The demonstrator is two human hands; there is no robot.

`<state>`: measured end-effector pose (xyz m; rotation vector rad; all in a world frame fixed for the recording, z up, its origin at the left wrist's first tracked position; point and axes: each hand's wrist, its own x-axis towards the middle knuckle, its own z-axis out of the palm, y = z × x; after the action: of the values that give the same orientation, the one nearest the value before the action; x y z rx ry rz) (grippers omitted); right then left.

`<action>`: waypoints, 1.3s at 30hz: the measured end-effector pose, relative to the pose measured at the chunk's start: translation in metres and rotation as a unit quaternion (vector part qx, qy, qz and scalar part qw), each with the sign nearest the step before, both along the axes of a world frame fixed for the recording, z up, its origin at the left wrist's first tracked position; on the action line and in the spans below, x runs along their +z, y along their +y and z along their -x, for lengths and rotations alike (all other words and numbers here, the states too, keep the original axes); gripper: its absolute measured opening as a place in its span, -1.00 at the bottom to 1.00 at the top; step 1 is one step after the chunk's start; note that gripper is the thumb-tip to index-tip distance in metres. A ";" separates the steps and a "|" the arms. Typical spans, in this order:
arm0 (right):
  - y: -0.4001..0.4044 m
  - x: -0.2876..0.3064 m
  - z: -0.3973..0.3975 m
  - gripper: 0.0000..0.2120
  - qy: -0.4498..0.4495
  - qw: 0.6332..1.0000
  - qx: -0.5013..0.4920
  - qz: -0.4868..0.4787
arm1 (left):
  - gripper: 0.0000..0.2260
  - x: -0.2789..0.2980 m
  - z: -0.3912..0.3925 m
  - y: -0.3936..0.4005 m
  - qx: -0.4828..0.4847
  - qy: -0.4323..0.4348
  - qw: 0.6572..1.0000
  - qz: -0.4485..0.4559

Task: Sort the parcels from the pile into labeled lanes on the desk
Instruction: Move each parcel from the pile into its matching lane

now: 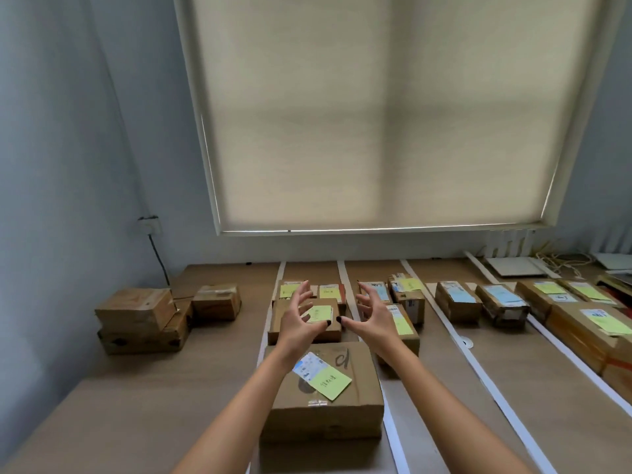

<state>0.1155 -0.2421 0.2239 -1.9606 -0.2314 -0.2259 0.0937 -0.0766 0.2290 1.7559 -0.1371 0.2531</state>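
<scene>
Nearest parcel (pixel 323 388): flat on desk (pixel 143 405), in leftmost taped lane, yellow note on top.
Left hand (pixel 301 318): empty, fingers spread, raised above next parcel (pixel 307 321) in that lane.
Right hand (pixel 371 316): empty, fingers splayed, facing left hand, thumbs nearly meeting.
White tape strips (pixel 478 371): separating lanes.
Unsorted pile (pixel 150 318): far left, apart from lanes.

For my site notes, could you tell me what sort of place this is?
Probably an office or home room used for parcel sorting: a desk split into lanes by white tape, cardboard parcels with sticky notes, and a window blind behind.
</scene>
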 end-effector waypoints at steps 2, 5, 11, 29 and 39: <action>0.032 0.001 0.000 -0.17 0.006 1.000 -0.003 -0.007 | -0.24 0.004 -0.005 0.036 -0.008 0.000 1.000 -0.009; 0.078 -0.001 0.000 -0.15 0.014 1.000 -0.001 -0.016 | -0.25 0.007 -0.012 0.088 -0.004 0.002 1.000 -0.010; 0.149 -0.004 0.002 -0.13 0.021 0.999 0.011 -0.024 | -0.28 -0.003 -0.013 0.149 -0.005 0.010 1.000 -0.004; 0.344 -0.031 -0.067 -0.08 0.077 0.989 0.126 -0.019 | -0.26 -0.030 -0.038 0.363 0.091 0.064 0.993 -0.043; 0.508 -0.082 -0.161 -0.02 0.147 0.975 0.159 0.045 | -0.20 -0.076 -0.136 0.539 0.131 0.109 0.982 -0.077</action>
<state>0.2769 0.2656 0.1423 -1.9850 -0.3620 0.2867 0.2298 0.4627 0.1529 1.9431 0.2412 0.2443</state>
